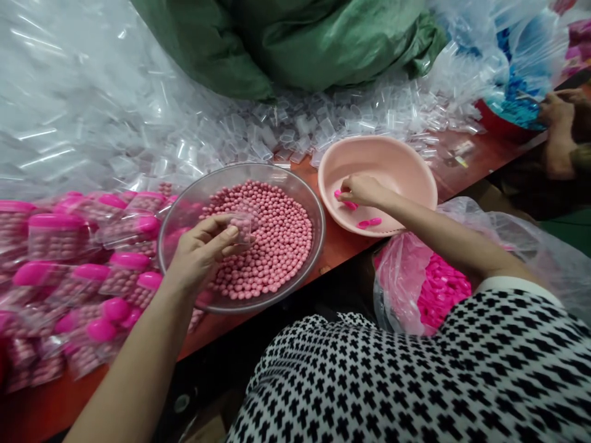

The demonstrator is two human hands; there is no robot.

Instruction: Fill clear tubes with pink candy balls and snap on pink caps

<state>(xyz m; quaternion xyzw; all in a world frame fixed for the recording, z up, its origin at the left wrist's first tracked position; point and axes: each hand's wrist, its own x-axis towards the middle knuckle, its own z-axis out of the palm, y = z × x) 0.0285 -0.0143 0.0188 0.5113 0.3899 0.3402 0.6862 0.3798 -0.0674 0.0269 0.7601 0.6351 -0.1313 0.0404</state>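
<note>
My left hand grips a small clear plastic container over a round metal-rimmed bowl of pink beads. What is inside the container is hard to make out against the beads behind it. Inside a light pink plastic basin, the fingers of my right hand are pinched on a bright pink lid. Other pink lids lie near the basin's front wall.
Bead-filled containers with pink lids pile up on the left. Clear containers heap along the back, under a green sack. A bag of pink lids sits below the table edge. Another person's hands are at far right, near blue pieces.
</note>
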